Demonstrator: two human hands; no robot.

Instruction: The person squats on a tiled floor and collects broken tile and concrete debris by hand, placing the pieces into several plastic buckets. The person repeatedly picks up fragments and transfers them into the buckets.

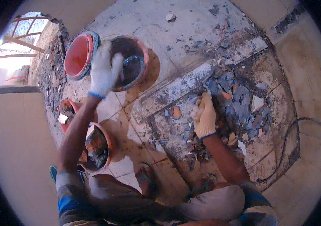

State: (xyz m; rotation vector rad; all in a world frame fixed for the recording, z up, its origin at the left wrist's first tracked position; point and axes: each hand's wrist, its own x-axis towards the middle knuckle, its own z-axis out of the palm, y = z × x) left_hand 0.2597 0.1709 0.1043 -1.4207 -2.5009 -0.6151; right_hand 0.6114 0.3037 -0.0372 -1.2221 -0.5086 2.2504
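Observation:
My left hand (104, 73), in a white glove with a blue cuff, is slightly blurred between a stack of red buckets (78, 56) and a dark-lined bucket (128, 77). Its fingers are apart, and nothing shows in them; whether it touches a rim I cannot tell. My right hand (205, 116), in a cream glove, is closed low over the broken rubble (239, 101). A thin dark piece shows just beyond its fingers, too unclear to name. Grey shards, orange brick bits and white tile chips make up the rubble beside it.
A long pale slab strip (175, 88) crosses the floor diagonally. Nearer me stand a bucket of rubble chunks (109, 141) and a smaller red container (73, 105). A dark cable (286, 141) curves along the right wall. My sandalled feet (145, 179) are close below.

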